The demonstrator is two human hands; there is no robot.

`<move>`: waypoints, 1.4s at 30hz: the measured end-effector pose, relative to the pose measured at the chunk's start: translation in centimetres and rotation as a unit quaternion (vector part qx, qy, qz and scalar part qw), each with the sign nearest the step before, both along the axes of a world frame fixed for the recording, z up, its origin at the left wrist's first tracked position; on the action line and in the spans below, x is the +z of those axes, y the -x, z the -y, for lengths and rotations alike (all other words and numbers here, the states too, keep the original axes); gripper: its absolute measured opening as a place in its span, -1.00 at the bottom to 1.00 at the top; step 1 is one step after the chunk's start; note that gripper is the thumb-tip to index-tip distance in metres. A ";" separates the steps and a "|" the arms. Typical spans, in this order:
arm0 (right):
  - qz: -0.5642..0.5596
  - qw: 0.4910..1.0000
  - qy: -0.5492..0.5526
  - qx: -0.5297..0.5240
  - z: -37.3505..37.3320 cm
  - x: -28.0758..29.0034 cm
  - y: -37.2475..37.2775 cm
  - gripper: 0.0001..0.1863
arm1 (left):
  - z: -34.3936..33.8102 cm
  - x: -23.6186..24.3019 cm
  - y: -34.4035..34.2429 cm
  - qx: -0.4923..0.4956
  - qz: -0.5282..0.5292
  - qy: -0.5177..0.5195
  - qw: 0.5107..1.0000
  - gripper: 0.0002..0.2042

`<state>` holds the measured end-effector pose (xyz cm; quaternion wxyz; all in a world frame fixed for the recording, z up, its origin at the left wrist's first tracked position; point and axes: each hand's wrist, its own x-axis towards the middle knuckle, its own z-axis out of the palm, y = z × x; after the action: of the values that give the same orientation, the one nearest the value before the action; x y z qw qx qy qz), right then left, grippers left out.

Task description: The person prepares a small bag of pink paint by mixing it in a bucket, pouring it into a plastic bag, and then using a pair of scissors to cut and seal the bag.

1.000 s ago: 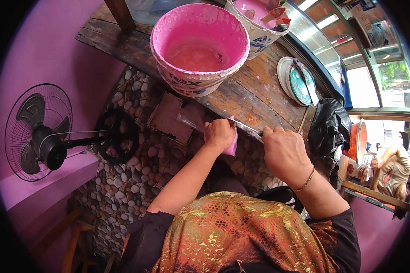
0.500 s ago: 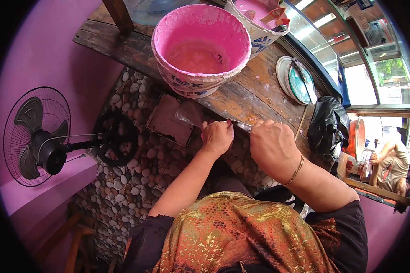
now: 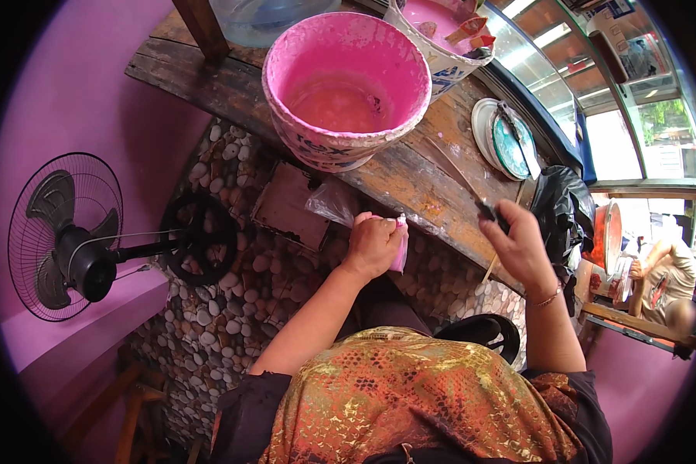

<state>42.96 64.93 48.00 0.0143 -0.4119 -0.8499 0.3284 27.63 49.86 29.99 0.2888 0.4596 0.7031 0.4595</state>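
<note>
My left hand [image 3: 373,246] is closed round a small clear plastic bag [image 3: 334,203] with pink stuff in it, held below the bench's front edge. The bag's loose clear end sticks out to the left, and pink shows at the hand's right side. My right hand [image 3: 520,249] grips the black handle of a knife [image 3: 458,175], its thin blade slanting up and left over the bench. Blade and bag are apart. Just beyond my hands stands a large bucket [image 3: 346,89] smeared pink inside, with a little reddish-pink liquid at its bottom.
A second bucket [image 3: 441,46] of pink liquid, brushes in it, stands on the wooden bench [image 3: 410,179]. Lids [image 3: 510,139] with a scraper and a black plastic bag [image 3: 562,205] lie right. A fan [image 3: 73,240] stands left on the pebbled floor. Another person [image 3: 665,282] sits far right.
My right hand has moved right, away from my left hand, taking the knife with it. The knife's blade and the pink in the bag now show more plainly.
</note>
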 end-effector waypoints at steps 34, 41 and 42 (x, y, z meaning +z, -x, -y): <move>0.140 0.980 -0.134 0.030 5.3 -13.1 -2.6 -0.59 | -3.6 1.0 -0.1 -0.040 -0.035 0.250 0.967 -0.77; 0.147 0.981 -0.129 -0.010 5.9 -13.3 -2.5 -0.60 | -3.6 0.7 -0.2 -0.017 -0.110 0.144 0.983 -0.71; 0.126 0.984 -0.122 -0.021 6.1 -13.5 -2.5 -0.60 | -3.4 0.7 0.0 -0.025 -0.067 0.167 0.983 -0.69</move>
<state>45.46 58.87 34.51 -0.0356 -0.4629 -0.8697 0.1675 27.67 53.31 30.67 0.3254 0.4521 0.7756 0.2967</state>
